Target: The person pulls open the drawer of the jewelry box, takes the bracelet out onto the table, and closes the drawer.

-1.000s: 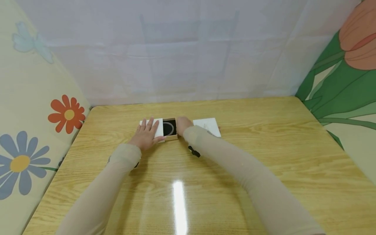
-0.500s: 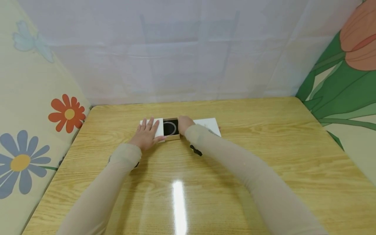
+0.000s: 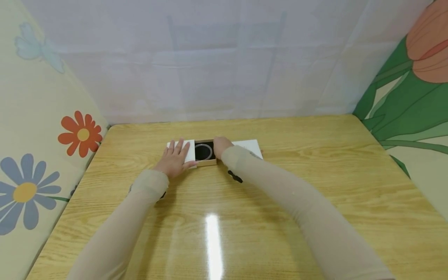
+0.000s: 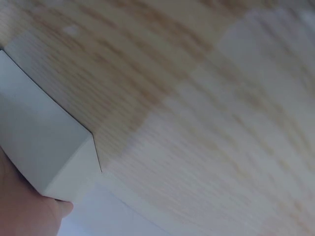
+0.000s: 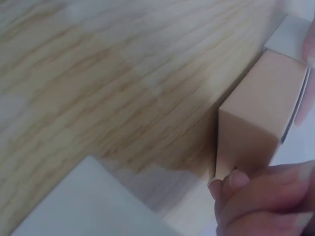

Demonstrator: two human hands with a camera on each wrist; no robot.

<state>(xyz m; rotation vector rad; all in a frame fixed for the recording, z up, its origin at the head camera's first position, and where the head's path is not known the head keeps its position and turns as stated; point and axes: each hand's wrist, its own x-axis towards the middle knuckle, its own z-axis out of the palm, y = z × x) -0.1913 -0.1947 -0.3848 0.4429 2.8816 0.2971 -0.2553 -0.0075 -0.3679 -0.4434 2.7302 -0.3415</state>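
A slide-out box lies towards the back of the table. Its white outer sleeve (image 3: 191, 151) is under my left hand (image 3: 173, 161), which rests on top with the fingers straight and spread. From the sleeve's right end sticks a tan drawer (image 5: 261, 98) with a black lining. A greyish ring-shaped bangle (image 3: 211, 151) lies inside it. My right hand (image 3: 222, 147) pinches the drawer's outer end with curled fingers (image 5: 266, 191). In the left wrist view the sleeve's white side (image 4: 44, 123) shows, with part of the left hand at the lower left.
A flat white square item (image 3: 250, 145) lies just right of the right hand, partly hidden by the sleeve of that arm. The wooden table (image 3: 168, 241) ends at a white cloth backdrop (image 3: 224, 77). Flower-patterned panels (image 3: 31, 116) stand at both sides.
The right hand has moved slightly to the right with the drawer, so more of the black lining and bangle shows. The left hand stays in place on the white sleeve.
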